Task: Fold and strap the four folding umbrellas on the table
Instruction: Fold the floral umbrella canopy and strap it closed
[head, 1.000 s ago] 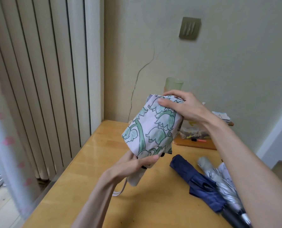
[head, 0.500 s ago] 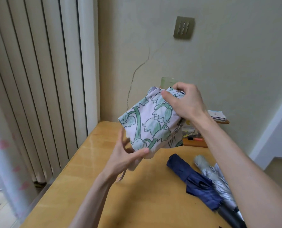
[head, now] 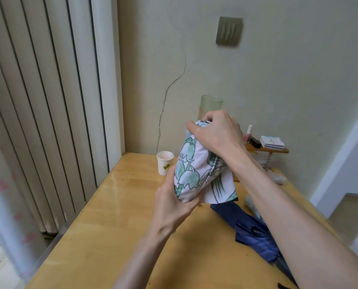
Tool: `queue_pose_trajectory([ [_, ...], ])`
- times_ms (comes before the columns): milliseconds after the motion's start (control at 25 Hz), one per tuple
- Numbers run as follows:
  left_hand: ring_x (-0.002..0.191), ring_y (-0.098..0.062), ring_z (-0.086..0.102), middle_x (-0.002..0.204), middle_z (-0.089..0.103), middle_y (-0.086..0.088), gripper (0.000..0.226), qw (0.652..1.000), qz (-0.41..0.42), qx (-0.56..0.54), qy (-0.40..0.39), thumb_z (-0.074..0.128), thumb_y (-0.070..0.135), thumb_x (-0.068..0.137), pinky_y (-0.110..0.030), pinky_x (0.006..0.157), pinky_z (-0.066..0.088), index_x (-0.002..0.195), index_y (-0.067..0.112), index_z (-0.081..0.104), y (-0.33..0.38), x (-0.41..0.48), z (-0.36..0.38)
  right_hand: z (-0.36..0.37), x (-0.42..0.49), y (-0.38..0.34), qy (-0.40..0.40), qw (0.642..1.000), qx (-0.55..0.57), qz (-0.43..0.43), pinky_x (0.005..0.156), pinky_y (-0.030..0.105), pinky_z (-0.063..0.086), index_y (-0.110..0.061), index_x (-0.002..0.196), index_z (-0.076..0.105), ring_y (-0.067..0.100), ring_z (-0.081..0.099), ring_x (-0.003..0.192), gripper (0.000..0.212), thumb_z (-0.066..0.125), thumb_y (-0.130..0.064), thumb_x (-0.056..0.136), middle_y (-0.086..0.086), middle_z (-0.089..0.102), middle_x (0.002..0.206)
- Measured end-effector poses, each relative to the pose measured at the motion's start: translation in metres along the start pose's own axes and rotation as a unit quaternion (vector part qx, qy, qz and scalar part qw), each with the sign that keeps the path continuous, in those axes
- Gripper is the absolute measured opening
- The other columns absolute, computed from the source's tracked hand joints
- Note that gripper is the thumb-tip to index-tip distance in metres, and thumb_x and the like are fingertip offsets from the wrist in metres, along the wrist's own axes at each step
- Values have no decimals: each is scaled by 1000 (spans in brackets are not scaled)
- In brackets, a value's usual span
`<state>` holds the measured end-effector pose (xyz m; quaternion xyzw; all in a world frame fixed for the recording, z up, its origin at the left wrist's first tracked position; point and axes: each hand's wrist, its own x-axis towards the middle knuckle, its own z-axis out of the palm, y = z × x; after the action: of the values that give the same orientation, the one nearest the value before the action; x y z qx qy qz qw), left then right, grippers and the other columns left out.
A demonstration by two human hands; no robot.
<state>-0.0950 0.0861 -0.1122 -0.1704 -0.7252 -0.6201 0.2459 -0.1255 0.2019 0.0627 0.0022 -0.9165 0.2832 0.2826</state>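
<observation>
We see a glossy wood table (head: 132,205); above it, a floral umbrella (head: 189,172) of matt cloth; on it, a navy umbrella (head: 254,233) of creased cloth and a paper cup (head: 165,163).

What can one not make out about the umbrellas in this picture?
Head view:
Flowered umbrella: handle and strap hidden by left hand and cloth.
Its tip: covered by right hand.
Grey umbrella: nearly all behind the right forearm.
Blue umbrella: near end behind the same forearm.
Whether a fourth lies there: cannot tell.

floral umbrella (head: 191,172) upright above table, navy umbrella (head: 253,230) lying flat
</observation>
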Motion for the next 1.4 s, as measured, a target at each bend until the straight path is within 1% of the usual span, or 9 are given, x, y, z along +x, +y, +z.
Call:
queue_pose_trajectory([
  [120, 88, -27, 74, 107, 77, 3, 73, 999, -27, -39, -14, 84, 9, 72, -57, 67, 62, 138, 26, 57, -4, 1, -2, -1, 1, 3, -42, 999, -19, -26, 74, 37, 44, -18, 92, 66, 35, 60, 94, 36, 66, -54, 87, 4, 66, 88],
  [320, 92, -31, 74, 105, 77, -1, 64, 997, -36, -67, -28, 81, 0, 77, -52, 72, 64, 134, 21, 59, -1, 1, -4, -10, -2, 16, -140, 984, 18, -110, 107, 40, 46, -46, 133, 61, 19, 51, 132, 47, 73, -52, 87, -4, 49, 143],
  [400, 100, -22, 75, 110, 77, 1, 58, 996, -23, -71, -40, 84, -1, 80, -41, 81, 64, 131, 18, 63, 3, 0, -5, -8, 0, 18, -123, 986, 41, -104, 94, 35, 53, -31, 102, 76, 18, 64, 107, 21, 75, -43, 84, -3, 71, 113],
  [520, 102, -17, 77, 111, 80, 1, 49, 988, -72, -112, -81, 87, -2, 81, -30, 77, 61, 123, 17, 69, 11, 0, -12, -5, 1, 17, -52, 992, 49, -101, 62, 32, 44, -8, 71, 64, 19, 44, 62, 29, 75, -33, 80, 0, 53, 59],
  [800, 66, -23, 64, 81, 73, -8, 40, 943, -236, -144, -187, 90, 29, 72, -34, 58, 54, 100, 6, 73, 11, -7, -11, 1, 2, 22, -28, 988, 95, -120, 57, 31, 36, -6, 66, 62, 16, 37, 63, 35, 78, -32, 81, 9, 52, 60],
  [1000, 109, -19, 76, 117, 79, 2, 53, 926, -238, -168, -239, 91, 24, 75, -32, 94, 59, 124, 25, 72, 9, -11, -11, 13, 0, 30, -53, 984, 106, -133, 62, 35, 47, -4, 70, 66, 19, 46, 61, 47, 73, -48, 87, 14, 61, 67],
  [1120, 86, -27, 76, 101, 79, -8, 37, 936, -225, -178, -205, 89, 18, 80, -39, 77, 61, 112, 11, 75, 5, -9, -7, 9, -2, 39, -114, 969, 172, -136, 94, 40, 56, -22, 102, 79, 3, 68, 94, 39, 68, -58, 92, -11, 77, 96],
  [1240, 67, -23, 68, 83, 75, -8, 26, 944, -242, -186, -122, 91, 17, 79, -33, 62, 55, 98, 9, 75, 5, -5, -7, 3, -16, 60, -168, 951, 220, -135, 119, 41, 40, -42, 149, 53, 0, 47, 141, 60, 68, -63, 94, -18, 52, 153],
  [1400, 66, -19, 66, 82, 75, -6, 37, 943, -263, -196, -55, 94, 21, 73, -32, 58, 53, 102, 7, 76, 1, 1, -12, 10, -46, 100, -207, 938, 237, -143, 126, 39, 31, -46, 161, 30, -7, 29, 151, 84, 77, -47, 92, -26, 32, 165],
])
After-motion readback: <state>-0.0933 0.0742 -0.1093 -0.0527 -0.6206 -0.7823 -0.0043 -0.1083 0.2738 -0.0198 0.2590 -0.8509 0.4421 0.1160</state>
